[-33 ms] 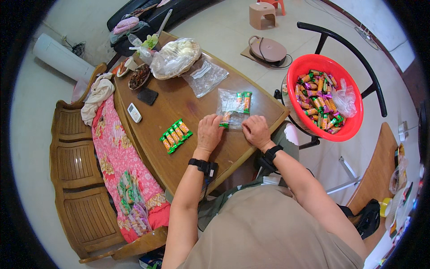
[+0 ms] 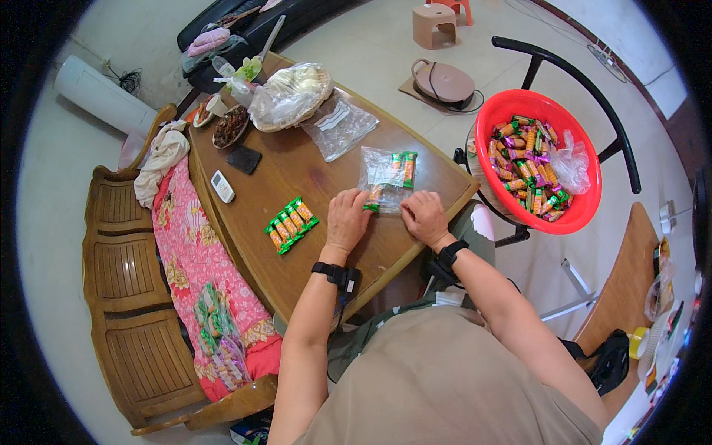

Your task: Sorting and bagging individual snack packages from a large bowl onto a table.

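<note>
A clear plastic bag lies on the wooden table in front of me, with several green-and-orange snack packets inside. My left hand is closed at the bag's near left corner, beside a green packet end. At the near right corner my right hand has its fingers curled together on the bag's edge. Both wrists rest close to the table's front edge, each with a black strap. Left of my left hand, a row of matching snack packets lies side by side on the table.
A red basin full of wrapped snacks stands on a black-framed chair at the right. Farther back on the table are another clear bag, a covered basket and a white remote. Filled bags lie on the bench.
</note>
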`<state>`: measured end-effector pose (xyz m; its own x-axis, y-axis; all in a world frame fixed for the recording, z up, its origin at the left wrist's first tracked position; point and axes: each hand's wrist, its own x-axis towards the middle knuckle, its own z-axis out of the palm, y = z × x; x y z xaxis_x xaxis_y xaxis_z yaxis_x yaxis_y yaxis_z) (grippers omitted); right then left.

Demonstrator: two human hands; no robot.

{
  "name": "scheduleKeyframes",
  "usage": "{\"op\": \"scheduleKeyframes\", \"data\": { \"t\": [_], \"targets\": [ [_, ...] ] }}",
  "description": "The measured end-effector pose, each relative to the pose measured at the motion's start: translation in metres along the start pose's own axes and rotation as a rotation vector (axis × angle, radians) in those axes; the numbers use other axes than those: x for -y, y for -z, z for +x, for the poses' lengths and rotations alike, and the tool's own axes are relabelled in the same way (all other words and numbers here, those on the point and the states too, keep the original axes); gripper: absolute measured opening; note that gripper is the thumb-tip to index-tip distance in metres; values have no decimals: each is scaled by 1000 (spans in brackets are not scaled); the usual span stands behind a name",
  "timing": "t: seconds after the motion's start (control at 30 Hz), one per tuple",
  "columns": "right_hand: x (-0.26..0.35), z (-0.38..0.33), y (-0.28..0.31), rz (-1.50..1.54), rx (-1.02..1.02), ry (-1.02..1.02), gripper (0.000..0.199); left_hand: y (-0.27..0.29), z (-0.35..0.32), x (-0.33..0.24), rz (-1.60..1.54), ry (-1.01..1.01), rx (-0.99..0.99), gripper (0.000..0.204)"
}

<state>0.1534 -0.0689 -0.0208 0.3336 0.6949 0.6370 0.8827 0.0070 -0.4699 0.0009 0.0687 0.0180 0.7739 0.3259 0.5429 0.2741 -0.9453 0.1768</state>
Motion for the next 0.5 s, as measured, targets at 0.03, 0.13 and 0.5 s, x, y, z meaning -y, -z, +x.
{"op": "scheduleKeyframes", "data": {
  "t": [0.03, 0.13, 0.5],
  "targets": [
    [0, 0, 0, 1, -3, 1, 10, 0, 1, 0, 0, 0, 1, 35],
    [0, 0, 0, -3, -2, 0, 10, -2, 1, 4, -22, -32, 71, 40],
    [2, 2, 2, 0, -11, 8, 10, -19, 22, 4, 37, 109, 48, 42]
  ]
}}
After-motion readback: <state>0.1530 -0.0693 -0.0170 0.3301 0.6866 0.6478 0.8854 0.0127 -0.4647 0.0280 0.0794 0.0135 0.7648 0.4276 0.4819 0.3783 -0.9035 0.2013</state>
